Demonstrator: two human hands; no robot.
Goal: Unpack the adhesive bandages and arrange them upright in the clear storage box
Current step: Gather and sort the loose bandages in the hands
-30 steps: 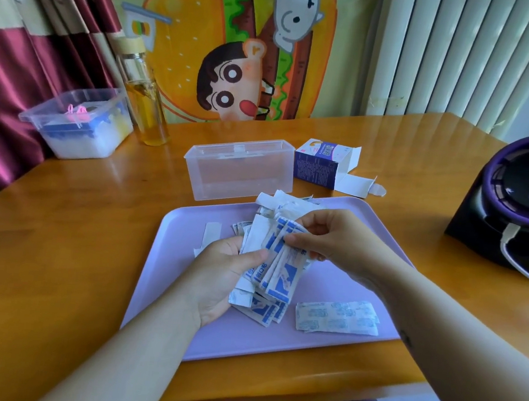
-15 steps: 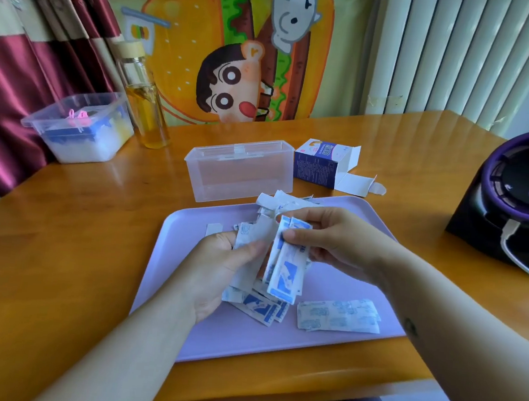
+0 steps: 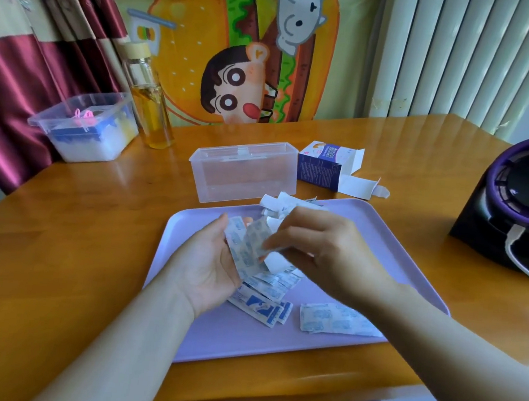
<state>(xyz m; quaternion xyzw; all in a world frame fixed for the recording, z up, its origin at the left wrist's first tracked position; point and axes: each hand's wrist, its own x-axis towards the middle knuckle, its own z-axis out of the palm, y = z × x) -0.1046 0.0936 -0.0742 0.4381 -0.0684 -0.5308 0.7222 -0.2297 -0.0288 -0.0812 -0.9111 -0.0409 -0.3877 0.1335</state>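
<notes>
Over the lilac tray (image 3: 396, 264), my left hand (image 3: 209, 259) lies palm up with a small stack of wrapped adhesive bandages (image 3: 245, 247) resting in it. My right hand (image 3: 320, 247) pinches the stack's right side from above; it is blurred. More bandages lie loose on the tray below my hands (image 3: 263, 303), a separate bunch sits at the front right (image 3: 335, 318), and white ones are piled at the tray's far edge (image 3: 280, 205). The clear storage box (image 3: 243, 169) stands behind the tray. The opened bandage carton (image 3: 328, 164) lies to its right.
A clear tub (image 3: 86, 128) with blue and white contents and a glass bottle (image 3: 148, 98) of amber liquid stand at the back left. A black and purple appliance (image 3: 521, 199) with a white cable sits at the right. The wooden table (image 3: 58, 245) ends near my body.
My left hand has turned palm up with the stack lying flatter in it. My right hand has shifted left and down over the stack. The fanned blue-printed bandages are no longer held up.
</notes>
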